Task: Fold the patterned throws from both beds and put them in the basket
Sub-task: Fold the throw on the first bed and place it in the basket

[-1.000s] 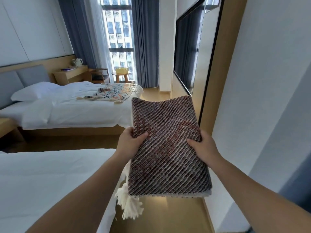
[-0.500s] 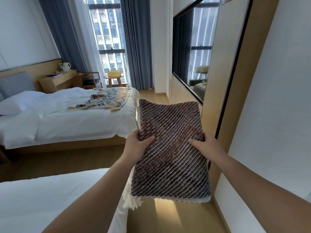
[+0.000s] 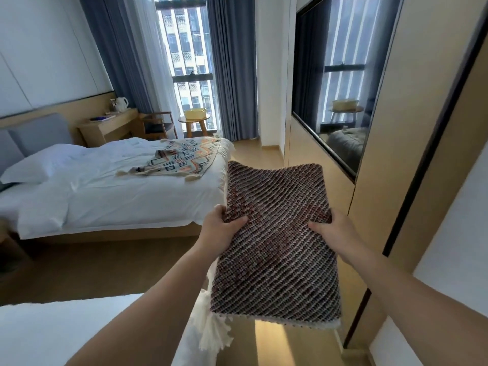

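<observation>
I hold a folded brown-and-white woven throw (image 3: 277, 241) flat in front of me, white tassels hanging from its near left corner. My left hand (image 3: 220, 229) grips its left edge, thumb on top. My right hand (image 3: 331, 231) grips its right edge the same way. A second throw (image 3: 184, 159), cream with a zigzag pattern, lies spread at the foot of the far bed (image 3: 105, 191). A yellow basket (image 3: 195, 113) stands on a small round table by the window.
The near bed's white cover (image 3: 66, 331) fills the lower left. A wooden floor aisle (image 3: 253, 154) runs between the far bed and the right wall with its dark TV (image 3: 335, 75). A desk (image 3: 105, 126) and chair (image 3: 158, 125) stand beside the basket's table.
The view has moved forward and turned left along the aisle. The far bed and basket look closer. Both hands keep the same grip on the folded throw.
</observation>
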{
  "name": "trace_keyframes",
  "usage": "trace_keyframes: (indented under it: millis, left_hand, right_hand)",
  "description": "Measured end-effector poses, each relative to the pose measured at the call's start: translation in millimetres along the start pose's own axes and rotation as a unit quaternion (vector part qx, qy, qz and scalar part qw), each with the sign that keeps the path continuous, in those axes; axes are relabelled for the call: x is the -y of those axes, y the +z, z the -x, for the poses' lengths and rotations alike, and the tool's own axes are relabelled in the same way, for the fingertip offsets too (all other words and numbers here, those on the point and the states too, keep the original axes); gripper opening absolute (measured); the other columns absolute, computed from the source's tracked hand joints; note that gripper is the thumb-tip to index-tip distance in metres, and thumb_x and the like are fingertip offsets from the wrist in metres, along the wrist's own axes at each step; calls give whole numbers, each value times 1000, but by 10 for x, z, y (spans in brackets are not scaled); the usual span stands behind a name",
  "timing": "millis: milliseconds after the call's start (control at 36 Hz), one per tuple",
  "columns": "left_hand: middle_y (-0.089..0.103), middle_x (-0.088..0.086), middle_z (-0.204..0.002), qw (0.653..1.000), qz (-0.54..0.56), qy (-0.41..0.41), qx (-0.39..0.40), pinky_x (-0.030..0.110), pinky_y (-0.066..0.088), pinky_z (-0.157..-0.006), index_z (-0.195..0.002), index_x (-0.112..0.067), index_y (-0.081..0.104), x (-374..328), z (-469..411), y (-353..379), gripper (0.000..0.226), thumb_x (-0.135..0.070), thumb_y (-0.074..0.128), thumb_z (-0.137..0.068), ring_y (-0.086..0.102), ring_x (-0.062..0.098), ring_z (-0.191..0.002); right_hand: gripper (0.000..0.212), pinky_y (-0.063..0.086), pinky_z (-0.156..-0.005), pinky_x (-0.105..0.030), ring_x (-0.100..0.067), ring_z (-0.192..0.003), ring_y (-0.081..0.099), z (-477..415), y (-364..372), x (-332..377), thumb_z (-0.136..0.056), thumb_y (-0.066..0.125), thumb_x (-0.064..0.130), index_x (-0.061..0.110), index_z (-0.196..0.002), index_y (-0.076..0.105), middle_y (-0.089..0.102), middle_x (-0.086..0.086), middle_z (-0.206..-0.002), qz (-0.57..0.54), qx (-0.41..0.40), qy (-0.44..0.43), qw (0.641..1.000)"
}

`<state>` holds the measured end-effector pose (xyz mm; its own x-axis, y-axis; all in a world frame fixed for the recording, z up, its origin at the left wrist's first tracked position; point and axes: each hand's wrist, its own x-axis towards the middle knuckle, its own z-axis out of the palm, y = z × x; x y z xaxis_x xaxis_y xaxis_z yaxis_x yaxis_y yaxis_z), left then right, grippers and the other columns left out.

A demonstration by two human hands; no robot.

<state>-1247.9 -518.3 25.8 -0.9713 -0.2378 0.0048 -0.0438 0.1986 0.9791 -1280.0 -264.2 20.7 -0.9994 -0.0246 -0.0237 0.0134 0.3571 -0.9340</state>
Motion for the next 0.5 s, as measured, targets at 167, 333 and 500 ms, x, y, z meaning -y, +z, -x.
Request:
trace_keyframes:
  millis: [167, 333, 500]
  left_hand:
    - [71, 2, -94, 999, -33, 0, -35, 35, 57, -76, -102, -13, 59, -4, -963, 330, 32, -24, 77, -78, 70, 17, -82]
    - [72, 1, -95, 998, -13, -8, -57, 35, 58, -77, -103, -13, 61, -98, -1795, 574, 32, -24, 78, -78, 70, 17, -83]
    - [71, 4, -95, 997, 12, -16, -71, 33, 57, -75, -94, -19, 60, -117, -2492, 689, 23, -18, 77, -79, 70, 17, -82]
  right_hand:
    - [25, 46, -81, -30, -18, -91, 56, -1085, -55, -59, -86, 68, 22, 21, -103, 50, 57, 4, -97, -8, 12, -16, 1000]
    - [19, 46, -75, -30, -14, -85, 57, -2128, -150, 45, -86, 67, 20, 27, -91, 50, 57, 8, -90, -1, 36, -29, 999]
    - [28, 49, -86, -36, -21, -96, 59, -2953, -88, 74, -84, 69, 21, 18, -108, 53, 61, 0, -104, 1, 47, -18, 999]
